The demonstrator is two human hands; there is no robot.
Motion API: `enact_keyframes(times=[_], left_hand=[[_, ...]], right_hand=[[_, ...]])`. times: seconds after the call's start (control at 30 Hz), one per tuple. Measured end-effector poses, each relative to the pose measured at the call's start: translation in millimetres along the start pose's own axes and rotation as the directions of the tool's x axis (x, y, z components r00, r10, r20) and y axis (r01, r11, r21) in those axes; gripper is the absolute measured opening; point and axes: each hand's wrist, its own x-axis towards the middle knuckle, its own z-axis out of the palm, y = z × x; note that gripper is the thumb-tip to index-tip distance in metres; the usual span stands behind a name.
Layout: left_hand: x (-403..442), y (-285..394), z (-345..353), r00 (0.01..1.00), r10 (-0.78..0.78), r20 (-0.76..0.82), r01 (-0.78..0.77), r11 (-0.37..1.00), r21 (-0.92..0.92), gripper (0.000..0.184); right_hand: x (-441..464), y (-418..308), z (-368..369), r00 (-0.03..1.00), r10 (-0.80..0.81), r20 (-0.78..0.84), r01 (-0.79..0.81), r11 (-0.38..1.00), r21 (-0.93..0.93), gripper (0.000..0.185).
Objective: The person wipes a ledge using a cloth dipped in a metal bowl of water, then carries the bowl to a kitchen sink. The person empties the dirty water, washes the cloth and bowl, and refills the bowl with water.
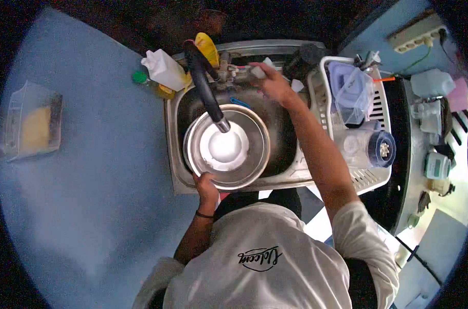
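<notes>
A round metal bowl [254, 159] sits in the sink [288, 129], beneath the black faucet [205, 87]. My left hand [206, 189] grips the bowl's rim at its near left side. Behind the sink, my right hand [271, 82] is closed around a small whitish piece [257, 72], too blurred to name, near the metal tap fitting [225, 69]. Other white pieces [297, 85] lie close to that hand. A blue item [240, 103] rests in the sink just behind the bowl.
On the right stands a white dish rack [324, 98] with plastic containers [347, 85] and a clear jug [355, 147]. A white bottle [164, 69] and a yellow item [207, 49] are at the back left. A clear container [36, 123] is at far left.
</notes>
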Motion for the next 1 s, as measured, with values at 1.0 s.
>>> enact_keyframes(times=[1.0], left_hand=[[51,70,73,0.687,-0.399,0.608,0.716,0.225,-0.661,0.049]], right_hand=[[-168,36,-6,0.929,-0.091,-0.359,-0.053,0.927,-0.372,0.069]])
